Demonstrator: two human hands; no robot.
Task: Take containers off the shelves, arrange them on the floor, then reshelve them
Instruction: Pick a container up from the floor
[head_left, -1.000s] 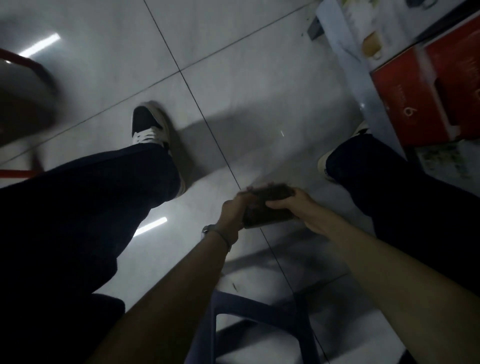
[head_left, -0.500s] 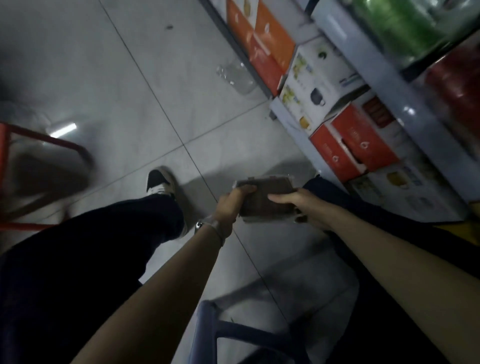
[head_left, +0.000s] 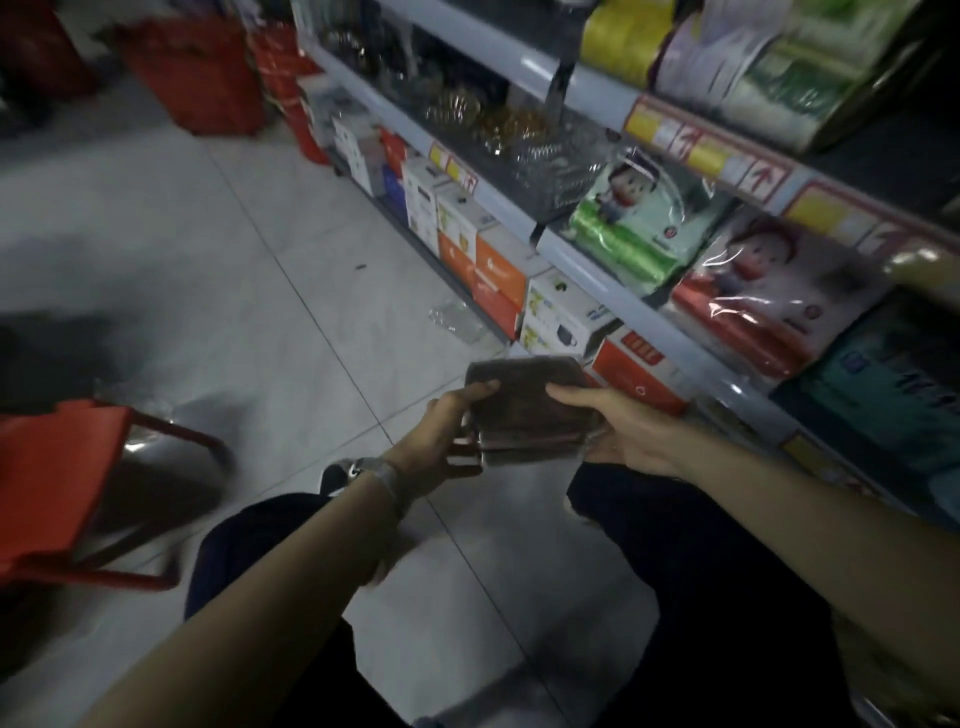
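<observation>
Being clasped by the left hand, fingers curled round it, the stack of brown containers is held likewise by the right hand in mid-air; the shelves have been brought into view, so reshelving is judged imminent.

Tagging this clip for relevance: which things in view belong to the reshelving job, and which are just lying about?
Job: stack of brown containers, gripped by left hand and right hand; shelf to the right.
Lying about: red stool; printed boxes at floor level; cartoon-printed packs.
</observation>
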